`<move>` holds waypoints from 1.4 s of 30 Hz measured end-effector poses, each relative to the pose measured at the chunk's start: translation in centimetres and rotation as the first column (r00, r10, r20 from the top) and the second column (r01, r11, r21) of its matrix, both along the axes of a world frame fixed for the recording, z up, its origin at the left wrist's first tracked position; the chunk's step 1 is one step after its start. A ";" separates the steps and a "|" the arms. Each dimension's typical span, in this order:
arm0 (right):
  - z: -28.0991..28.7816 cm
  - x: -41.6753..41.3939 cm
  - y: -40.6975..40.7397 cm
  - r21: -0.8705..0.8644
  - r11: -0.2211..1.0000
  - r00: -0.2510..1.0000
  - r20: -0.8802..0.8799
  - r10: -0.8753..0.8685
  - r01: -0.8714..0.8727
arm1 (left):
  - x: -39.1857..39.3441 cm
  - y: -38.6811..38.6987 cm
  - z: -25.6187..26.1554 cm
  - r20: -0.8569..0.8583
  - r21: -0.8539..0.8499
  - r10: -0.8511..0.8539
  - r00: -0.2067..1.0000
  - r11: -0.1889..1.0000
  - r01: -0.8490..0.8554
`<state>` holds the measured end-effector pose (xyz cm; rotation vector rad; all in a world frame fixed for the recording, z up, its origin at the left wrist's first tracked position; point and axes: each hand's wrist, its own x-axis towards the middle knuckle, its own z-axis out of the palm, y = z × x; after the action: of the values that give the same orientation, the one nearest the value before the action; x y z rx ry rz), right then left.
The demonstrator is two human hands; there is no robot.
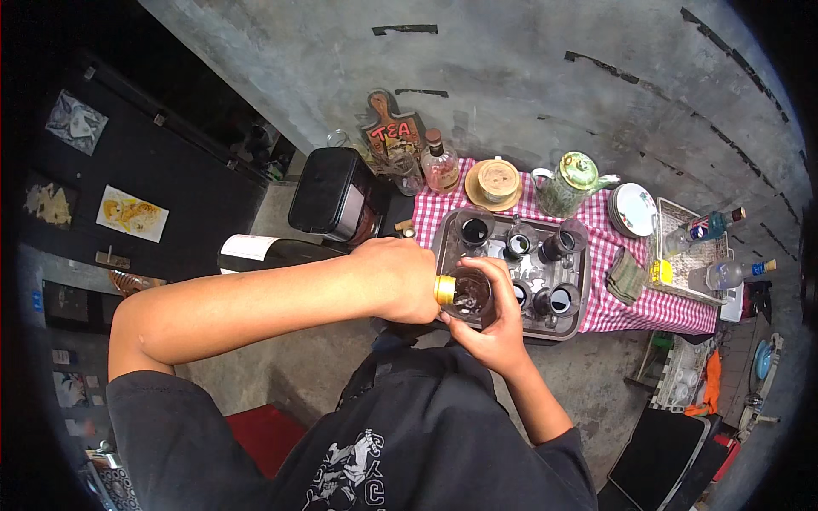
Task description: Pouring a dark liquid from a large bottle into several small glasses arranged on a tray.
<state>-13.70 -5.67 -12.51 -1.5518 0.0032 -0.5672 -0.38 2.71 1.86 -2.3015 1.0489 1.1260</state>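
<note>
My left hand (399,281) is closed around the neck of a dark wine bottle (297,254), held nearly level with its label to the left. The bottle's gold-coloured mouth meets the rim of a clear glass (471,295), which my right hand (501,319) grips around its side. Some liquid seems to be in this glass, but its amount is hard to tell. Beneath and beyond my hands lies a dark metal tray (584,281). On it stand several clear glass mugs (563,243) holding dark liquid; the nearer left part of the tray is hidden by my hands.
A checked cloth (601,262) lies under the tray. Behind stand a pink-tinted bottle (441,166), a lidded cup (498,182) and a green teapot (569,182). To the right are stacked plates (634,211), a folded cloth (626,276) and a wicker basket (691,220) with bottles. A black appliance (327,191) stands left.
</note>
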 end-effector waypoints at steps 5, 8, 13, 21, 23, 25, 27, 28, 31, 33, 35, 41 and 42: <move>0.0 0.1 -0.2 0.028 1.000 1.000 0.005 -0.013 0.013 | 0.2 0.2 -0.2 -0.019 -0.065 0.014 1.000 0.998 -0.015; 0.2 0.3 -0.3 0.027 1.000 1.000 0.009 -0.009 0.009 | 0.4 0.3 -0.1 -0.026 -0.099 0.007 1.000 0.995 -0.010; 0.6 0.4 -0.8 -0.015 1.000 1.000 0.008 0.005 -0.005 | 0.8 1.0 -0.3 -0.012 -0.236 -0.003 1.000 0.972 0.000; 1.1 -0.2 0.3 0.037 0.999 0.999 -0.034 -0.032 0.033 | 1.9 5.1 -2.3 -0.175 -0.650 0.081 0.981 0.739 -0.177; 0.7 -0.5 1.3 0.092 0.994 0.996 -0.078 -0.050 0.057 | 2.6 7.9 -5.0 -0.190 -0.823 0.069 0.979 0.533 -0.197; 0.6 -0.7 2.1 0.089 0.992 0.992 -0.090 -0.083 0.091 | 3.3 10.9 -8.4 -0.300 -0.835 0.203 0.932 0.416 -0.360; 0.1 -1.1 2.9 0.108 0.984 0.981 -0.144 -0.128 0.145 | 3.3 13.8 -13.2 -0.645 -0.717 0.270 0.715 0.110 -0.688; 0.4 -0.9 3.4 0.155 0.975 0.982 -0.130 -0.139 0.159 | 2.9 14.8 -14.2 -0.746 -0.646 0.237 0.622 -0.032 -0.763; 0.2 -0.2 5.1 0.245 0.944 0.965 -0.189 -0.179 0.223 | 2.6 17.5 -17.9 -0.854 -0.518 0.173 0.491 -0.201 -0.831; 0.3 0.9 6.2 0.170 0.947 0.946 -0.228 -0.232 0.273 | 3.1 18.7 -19.2 -0.808 -0.581 0.219 0.547 -0.140 -0.802; 0.6 1.9 7.7 0.228 0.930 0.936 -0.270 -0.225 0.289 | 4.4 19.9 -20.1 -0.778 -0.620 0.229 0.585 -0.134 -0.773; 2.0 5.1 11.1 0.157 0.918 0.903 -0.301 -0.307 0.365 | 9.6 22.4 -19.8 -0.545 -0.835 0.254 0.799 -0.254 -0.489; 2.2 5.6 11.6 0.168 0.912 0.902 -0.295 -0.316 0.375 | 10.3 22.5 -19.9 -0.550 -0.832 0.248 0.798 -0.254 -0.494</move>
<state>-8.14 5.98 -10.32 -1.4029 0.5417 -0.6135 9.89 25.25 -18.02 -4.1737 1.6586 0.5614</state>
